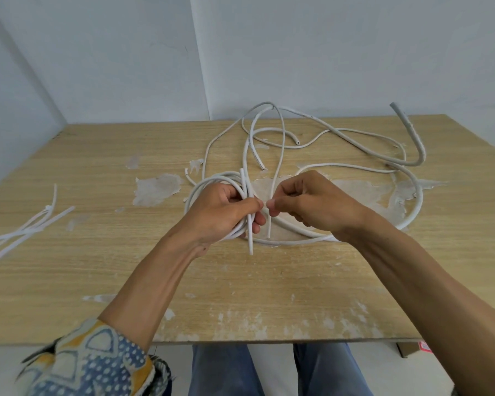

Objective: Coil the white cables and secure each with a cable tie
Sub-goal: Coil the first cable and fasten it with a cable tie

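the left hand (pixel 226 208) grips a small coil (pixel 209 184) just above the tabletop (pixel 97 167); the right hand (pixel 306 200) pinches a thin tie (pixel 269 224) beside it. no coil looks tied yet; loose cables (pixel 340 132) wait behind, spare ties (pixel 26 227) far left.

A worn light-wood table (pixel 126 275) stood against a pale wall (pixel 326 52). At its centre, the left hand (pixel 223 210) gripped a coiled white cable (pixel 209 181), the right hand (pixel 306 201) just beside it. Loose white cables (pixel 355 132) sprawled behind and right. White cable ties (pixel 26 227) lay far left.
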